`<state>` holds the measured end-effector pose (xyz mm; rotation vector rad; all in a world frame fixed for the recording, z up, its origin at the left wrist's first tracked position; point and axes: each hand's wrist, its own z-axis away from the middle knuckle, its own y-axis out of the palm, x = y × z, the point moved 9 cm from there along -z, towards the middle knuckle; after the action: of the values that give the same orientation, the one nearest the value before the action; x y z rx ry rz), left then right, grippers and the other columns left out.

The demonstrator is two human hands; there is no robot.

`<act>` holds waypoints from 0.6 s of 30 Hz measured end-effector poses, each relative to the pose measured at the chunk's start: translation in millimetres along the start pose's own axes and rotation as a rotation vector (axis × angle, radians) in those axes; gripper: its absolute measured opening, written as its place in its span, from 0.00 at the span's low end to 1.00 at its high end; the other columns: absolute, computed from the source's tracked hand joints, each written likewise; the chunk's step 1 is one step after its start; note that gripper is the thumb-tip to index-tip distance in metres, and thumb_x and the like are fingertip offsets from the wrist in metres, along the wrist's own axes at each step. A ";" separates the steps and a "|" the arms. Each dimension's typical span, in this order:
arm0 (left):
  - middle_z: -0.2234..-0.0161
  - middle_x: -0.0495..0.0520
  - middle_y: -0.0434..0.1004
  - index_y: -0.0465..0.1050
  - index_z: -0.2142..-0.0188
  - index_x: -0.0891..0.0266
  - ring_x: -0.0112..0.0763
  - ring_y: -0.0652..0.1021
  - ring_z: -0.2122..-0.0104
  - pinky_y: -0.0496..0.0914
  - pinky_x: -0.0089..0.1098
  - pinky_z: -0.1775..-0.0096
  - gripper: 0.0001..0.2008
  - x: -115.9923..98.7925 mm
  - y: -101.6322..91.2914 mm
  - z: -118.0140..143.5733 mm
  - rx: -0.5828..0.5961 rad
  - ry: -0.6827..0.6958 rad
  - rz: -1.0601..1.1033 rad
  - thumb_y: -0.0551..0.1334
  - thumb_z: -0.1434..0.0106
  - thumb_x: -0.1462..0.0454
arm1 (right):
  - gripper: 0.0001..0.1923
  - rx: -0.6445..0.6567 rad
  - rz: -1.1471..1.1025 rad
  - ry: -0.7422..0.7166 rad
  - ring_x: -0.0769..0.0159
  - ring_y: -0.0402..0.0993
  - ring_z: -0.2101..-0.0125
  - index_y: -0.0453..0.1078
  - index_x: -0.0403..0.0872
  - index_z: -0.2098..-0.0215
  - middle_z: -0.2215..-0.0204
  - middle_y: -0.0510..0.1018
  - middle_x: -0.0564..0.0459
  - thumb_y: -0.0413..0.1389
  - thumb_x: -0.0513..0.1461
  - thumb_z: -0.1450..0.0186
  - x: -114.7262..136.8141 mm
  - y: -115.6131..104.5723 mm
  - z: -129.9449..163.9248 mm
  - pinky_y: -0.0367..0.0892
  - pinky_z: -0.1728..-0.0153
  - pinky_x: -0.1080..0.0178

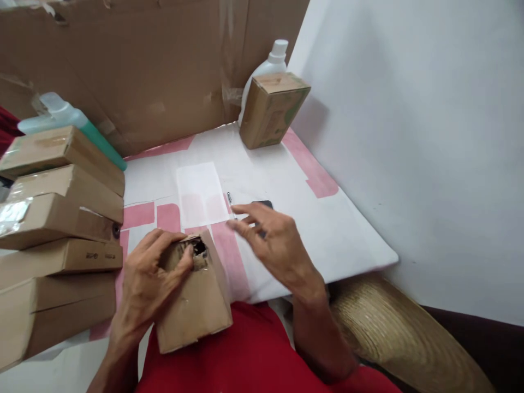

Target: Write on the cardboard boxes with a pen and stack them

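Observation:
My left hand (158,273) grips a small cardboard box (194,305) at the table's near edge, its thumb pressed at a torn, dark hole (199,245) in the top end. The box is tilted against my front. My right hand (272,240) hovers over the table to the right of it, fingers stretched and apart, and nothing shows between them. Just beyond those fingertips lies a pen (229,197), partly hidden. A flat black object (264,204), mostly covered by my right hand, lies on the table. Behind the box lies a sheet of white paper (200,191).
Several cardboard boxes (90,256) line the left side, with a green bottle (94,134) behind them. At the back stand another box (274,112) and a white bottle (270,65). A cardboard wall (155,71) and a white wall (429,136) border the table (319,234). A straw hat-like object (388,322) is at lower right.

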<state>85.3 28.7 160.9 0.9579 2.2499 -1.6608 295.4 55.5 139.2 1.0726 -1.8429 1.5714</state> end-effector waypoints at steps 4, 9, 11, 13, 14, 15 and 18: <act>0.64 0.48 0.81 0.80 0.58 0.56 0.31 0.80 0.65 0.74 0.32 0.61 0.05 7.1 -14.5 -7.8 -0.108 -0.008 -0.024 0.67 0.33 0.61 | 0.13 0.124 0.307 0.411 0.58 0.80 0.66 0.75 0.45 0.65 0.68 0.82 0.47 0.56 0.43 0.25 -97.0 23.2 -6.9 0.66 0.64 0.60; 0.62 0.49 0.82 0.81 0.57 0.56 0.32 0.81 0.64 0.76 0.33 0.59 0.07 2.9 -10.2 -25.5 -0.140 0.061 -0.046 0.67 0.34 0.62 | 0.14 0.227 0.353 0.634 0.47 0.80 0.54 0.71 0.41 0.51 0.54 0.82 0.33 0.60 0.43 0.29 -156.7 76.6 -5.0 0.66 0.59 0.57; 0.59 0.51 0.83 0.81 0.55 0.57 0.33 0.81 0.61 0.76 0.33 0.56 0.08 4.4 -5.9 -30.6 -0.126 0.065 -0.032 0.66 0.33 0.61 | 0.08 0.202 0.286 0.652 0.47 0.80 0.53 0.71 0.42 0.56 0.55 0.82 0.33 0.60 0.40 0.30 -164.0 86.9 -6.0 0.66 0.59 0.57; 0.57 0.52 0.84 0.81 0.54 0.59 0.34 0.82 0.58 0.76 0.34 0.53 0.09 7.8 -3.8 -32.7 -0.116 0.049 0.000 0.62 0.29 0.61 | 0.03 0.179 0.222 0.641 0.50 0.81 0.56 0.70 0.44 0.64 0.61 0.83 0.36 0.58 0.36 0.31 -166.7 89.8 -7.8 0.67 0.60 0.58; 0.57 0.53 0.84 0.81 0.54 0.59 0.34 0.82 0.57 0.76 0.34 0.52 0.11 9.8 -3.8 -32.6 -0.119 0.037 0.015 0.59 0.27 0.62 | 0.05 0.168 0.183 0.630 0.52 0.81 0.59 0.68 0.45 0.66 0.64 0.83 0.39 0.57 0.36 0.31 -166.1 89.1 -8.6 0.67 0.61 0.59; 0.58 0.53 0.84 0.81 0.54 0.60 0.34 0.82 0.57 0.76 0.34 0.52 0.12 11.9 -4.6 -32.0 -0.130 0.025 0.026 0.57 0.26 0.63 | 0.07 0.158 0.150 0.617 0.55 0.81 0.62 0.67 0.46 0.67 0.67 0.82 0.42 0.55 0.37 0.30 -163.8 87.1 -9.2 0.68 0.62 0.60; 0.58 0.53 0.85 0.80 0.54 0.62 0.34 0.82 0.57 0.76 0.34 0.52 0.15 17.9 -6.1 -29.0 -0.164 -0.004 0.038 0.54 0.27 0.66 | 0.09 0.013 -0.173 0.542 0.63 0.79 0.71 0.62 0.49 0.63 0.69 0.80 0.49 0.49 0.44 0.26 -139.9 71.9 -11.6 0.69 0.70 0.63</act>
<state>74.1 60.9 167.1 0.9505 2.3076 -1.4348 315.8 103.8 -9.6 0.6944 -1.3420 1.5760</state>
